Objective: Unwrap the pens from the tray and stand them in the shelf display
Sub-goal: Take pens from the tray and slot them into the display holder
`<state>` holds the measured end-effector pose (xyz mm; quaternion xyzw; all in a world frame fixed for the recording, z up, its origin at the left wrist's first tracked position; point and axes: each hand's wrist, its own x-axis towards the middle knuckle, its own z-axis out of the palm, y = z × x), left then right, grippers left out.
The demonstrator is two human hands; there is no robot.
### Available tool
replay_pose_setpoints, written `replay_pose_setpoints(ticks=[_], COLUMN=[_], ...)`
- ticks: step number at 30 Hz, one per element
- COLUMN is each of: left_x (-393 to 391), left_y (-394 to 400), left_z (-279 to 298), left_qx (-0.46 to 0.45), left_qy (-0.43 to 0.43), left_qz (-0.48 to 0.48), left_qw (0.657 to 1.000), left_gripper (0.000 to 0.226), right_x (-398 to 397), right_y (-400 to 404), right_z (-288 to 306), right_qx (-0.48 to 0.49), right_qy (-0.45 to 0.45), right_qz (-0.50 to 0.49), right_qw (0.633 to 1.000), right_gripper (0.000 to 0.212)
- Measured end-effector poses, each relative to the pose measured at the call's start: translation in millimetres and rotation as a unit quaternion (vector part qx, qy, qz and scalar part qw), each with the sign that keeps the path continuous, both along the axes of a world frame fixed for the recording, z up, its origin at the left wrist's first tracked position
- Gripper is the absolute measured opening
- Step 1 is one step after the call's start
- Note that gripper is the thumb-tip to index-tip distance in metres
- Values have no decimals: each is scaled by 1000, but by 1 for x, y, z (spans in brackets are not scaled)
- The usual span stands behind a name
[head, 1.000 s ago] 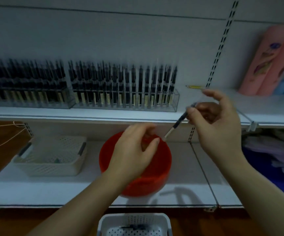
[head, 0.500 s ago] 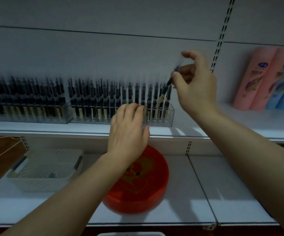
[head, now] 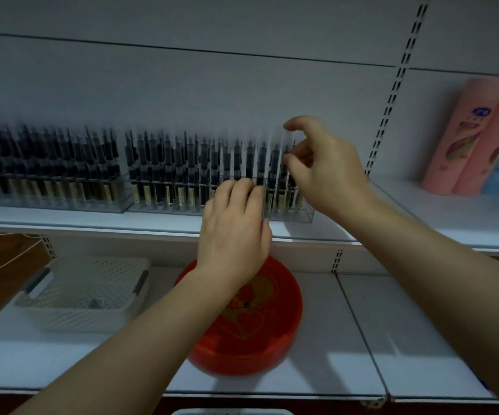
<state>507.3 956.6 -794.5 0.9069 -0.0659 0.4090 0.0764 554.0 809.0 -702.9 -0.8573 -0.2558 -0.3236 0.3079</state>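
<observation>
While standing upright among the pens (head: 200,172) at the right end of the clear display rack (head: 302,215), one pen (head: 285,163) pinched near its top by the right hand (head: 323,172).

Left hand (head: 236,235) flat against the rack's front, fingers straight and together, touching the pens. Below, on the lower shelf (head: 362,339): red tub (head: 260,333), white basket (head: 86,295) off left. Pink bottles (head: 464,136) far right.

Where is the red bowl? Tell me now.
In the head view, the red bowl sits on the lower shelf, centre, right of the white basket, below the left hand.
</observation>
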Motion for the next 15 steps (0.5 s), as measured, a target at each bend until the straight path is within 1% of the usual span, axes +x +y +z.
replay_pose_setpoints(ticks=[3, 7, 9, 11, 13, 15], left_x=[0, 2, 2, -2, -11, -24], left_y=[0, 2, 3, 4, 4, 5], left_z=[1, 5, 8, 7, 4, -4], left_qx=[-9, -41, -67, -93, -117, -137], left_qy=[3, 8, 6, -14, -37, -33], left_qz=[-8, -33, -50, -76, -114, -147], left_qw=[1000, 999, 997, 993, 986, 979], left_gripper=[51, 51, 52, 48, 36, 23], right_x=[-1, -6, -10, -18, -28, -40], right_y=[-1, -5, -8, -12, -13, -12], right_z=[-4, -11, -14, -19, -33, -57], right_qx=[16, 3, 14, 38, 65, 82], right_qy=[2, -9, -29, -53, -73, -81], right_qz=[0, 0, -3, -3, 10, 25], right_qw=[1000, 1000, 999, 998, 995, 993], right_gripper=[42, 57, 60, 55, 44, 35])
